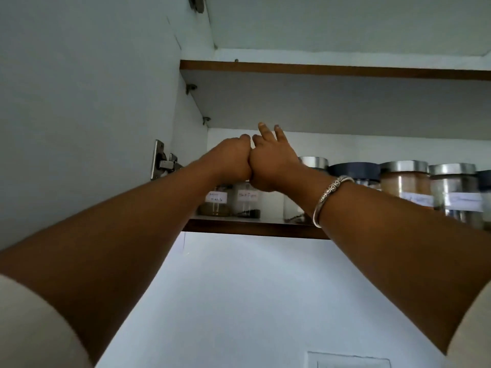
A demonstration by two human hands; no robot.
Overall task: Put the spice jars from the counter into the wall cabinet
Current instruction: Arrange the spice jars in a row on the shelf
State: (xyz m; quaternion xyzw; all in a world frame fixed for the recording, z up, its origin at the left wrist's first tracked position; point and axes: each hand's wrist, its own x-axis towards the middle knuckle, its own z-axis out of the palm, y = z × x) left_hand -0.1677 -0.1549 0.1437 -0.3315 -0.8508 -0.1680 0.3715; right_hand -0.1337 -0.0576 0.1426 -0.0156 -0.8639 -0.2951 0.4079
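Both arms are reaching up into the wall cabinet [191, 144], hands meeting at centre frame, pressed side by side over the lower shelf [255, 229]. Left hand [233, 158] is curling into a fist, back of hand facing camera; can't tell what it's gripping, if anything. Right hand [271, 160] is touching it, two fingers [265, 132] sticking up and the rest curled; palm is hidden, contents can't be told. A silver bracelet [329, 195] is sitting on the right wrist. Two labelled spice jars [216, 201] are standing on the shelf just below the hands, labels unreadable. More lidded jars [406, 181] are lining the shelf toward the right edge. Door hinge [162, 162] is showing at centre left.
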